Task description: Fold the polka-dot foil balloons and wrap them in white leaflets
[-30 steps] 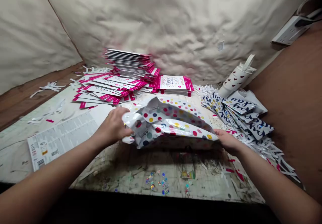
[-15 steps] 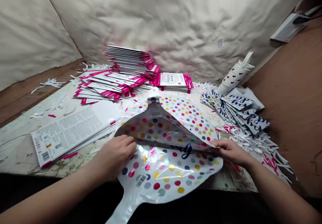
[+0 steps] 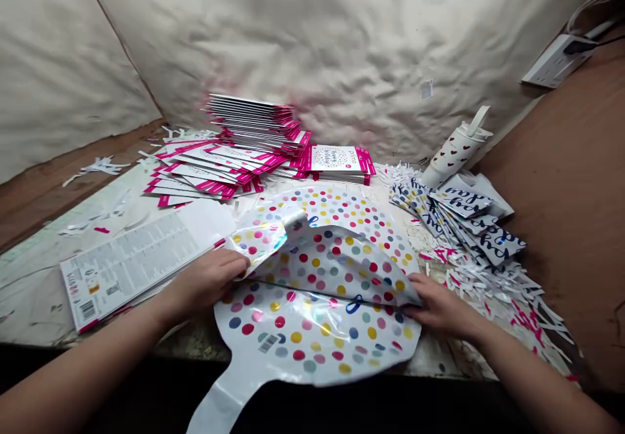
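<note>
A flat foil balloon, white with coloured polka dots and dark blue script, lies on the worktable in front of me, its tail hanging over the near edge. Its top half is folded down toward me over the lower half. My left hand pinches the fold at the left edge. My right hand presses and grips the fold at the right edge. A second dotted balloon lies underneath, farther back.
Pink-and-white cards lie stacked and fanned at the back left. A printed sheet pile sits left. Folded balloons with dark script and white shredded paper fill the right. A heart-patterned bottle leans at the wall.
The bunched balloon came down toward the near edge and spread out flat. Its top half has been folded lower over the bottom half, with both hands staying on the fold's ends.
</note>
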A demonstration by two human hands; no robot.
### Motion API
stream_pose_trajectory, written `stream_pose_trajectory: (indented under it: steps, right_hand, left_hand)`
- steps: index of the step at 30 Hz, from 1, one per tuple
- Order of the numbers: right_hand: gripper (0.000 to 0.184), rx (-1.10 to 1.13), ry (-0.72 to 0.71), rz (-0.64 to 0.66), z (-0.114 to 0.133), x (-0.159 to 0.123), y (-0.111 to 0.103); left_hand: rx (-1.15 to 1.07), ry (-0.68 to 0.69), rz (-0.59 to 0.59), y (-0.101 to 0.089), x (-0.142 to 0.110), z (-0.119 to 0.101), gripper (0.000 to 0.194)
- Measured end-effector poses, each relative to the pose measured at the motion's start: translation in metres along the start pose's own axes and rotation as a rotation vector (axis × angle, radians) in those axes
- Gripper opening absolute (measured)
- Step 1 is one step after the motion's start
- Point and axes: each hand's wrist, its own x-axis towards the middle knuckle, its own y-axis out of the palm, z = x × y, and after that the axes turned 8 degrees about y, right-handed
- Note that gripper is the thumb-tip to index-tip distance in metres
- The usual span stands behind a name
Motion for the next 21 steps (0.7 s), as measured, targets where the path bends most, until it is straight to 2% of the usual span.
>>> stream_pose_trajectory:
  steps: [2,4,6,9,10,12,14,16,18,20,21]
  right_hand:
    - [0.022,-0.132,-0.096,-0.155,-0.005,-0.013,0.014]
    - [0.019,-0.147,-0.093,-0.246,-0.011,-0.023,0.024]
    - [0.016,-0.069,0.004,-0.246,-0.016,-0.026,0.026]
    - [0.015,0.164,0.159,-0.16,-0.017,-0.016,0.013]
    - [0.017,0.26,0.215,-0.133,-0.017,-0.009,0.006]
    - [0.023,0.454,0.367,-0.092,-0.017,0.009,-0.007]
    - [0.032,0.579,0.516,-0.064,-0.016,0.028,-0.017]
    - [0.037,0.615,0.587,-0.038,-0.017,0.045,-0.023]
    - [0.038,0.602,0.613,-0.025,-0.018,0.056,-0.025]
    - [0.037,0.588,0.642,-0.02,-0.018,0.061,-0.026]
    - [0.038,0.58,0.657,-0.02,-0.018,0.061,-0.027]
  left_hand:
    - [0.013,0.03,-0.025,0.008,-0.005,0.0,0.025]
    - [-0.036,-0.015,-0.009,0.012,-0.008,0.002,0.027]
    - [-0.15,-0.078,0.065,0.009,-0.007,0.005,0.03]
    - [-0.378,-0.15,0.234,-0.003,0.001,0.01,0.033]
    - [-0.443,-0.204,0.256,-0.006,0.006,0.013,0.032]
    - [-0.465,-0.407,0.232,-0.009,0.017,0.018,0.037]
    - [-0.382,-0.613,0.181,-0.006,0.031,0.021,0.046]
    - [-0.204,-0.724,0.09,0.0,0.044,0.017,0.047]
    - [0.008,-0.646,-0.075,0.008,0.052,0.0,0.04]
    - [0.157,-0.409,-0.192,0.017,0.053,-0.028,0.034]
    - [0.158,-0.268,-0.176,0.022,0.052,-0.043,0.034]
